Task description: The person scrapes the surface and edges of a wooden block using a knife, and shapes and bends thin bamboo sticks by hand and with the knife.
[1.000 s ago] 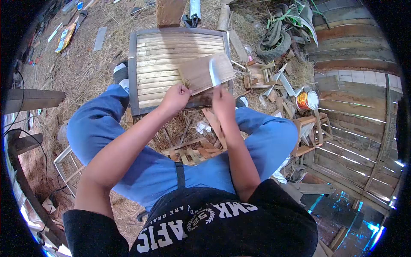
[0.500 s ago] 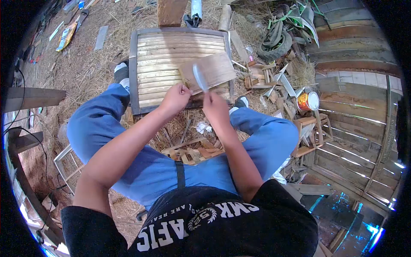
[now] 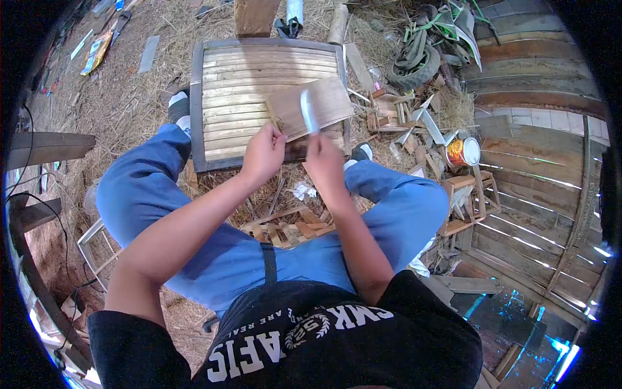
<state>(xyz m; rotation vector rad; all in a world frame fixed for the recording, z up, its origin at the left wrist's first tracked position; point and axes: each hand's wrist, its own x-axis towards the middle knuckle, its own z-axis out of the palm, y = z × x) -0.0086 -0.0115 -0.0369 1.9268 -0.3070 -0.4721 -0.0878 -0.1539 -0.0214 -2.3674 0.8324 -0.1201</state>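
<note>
My right hand (image 3: 325,157) is closed round the handle of a knife (image 3: 307,110), whose pale blade points away from me and is blurred. Beside it, my left hand (image 3: 264,152) is pinched on a thin yellowish strip (image 3: 273,114) that sticks up past the fingertips. What the strip is made of is hard to tell. Just beyond both hands a flat wooden board (image 3: 330,96) lies at a slant on a low slatted bamboo panel (image 3: 233,97) with a dark frame. The knife blade stands over the board, and the knife handle is mostly hidden by my fingers.
A wooden post (image 3: 256,18) rises at the panel's far edge. To the right are wood scraps (image 3: 395,113), a tyre (image 3: 418,68) and a paint can (image 3: 464,152). Wood offcuts (image 3: 285,227) lie between my legs. A plank wall (image 3: 538,175) borders the right.
The knife blade has swung to a more upright angle and shifted slightly right with my right hand. My left hand stays nearly in place, and the whole view has moved slightly.
</note>
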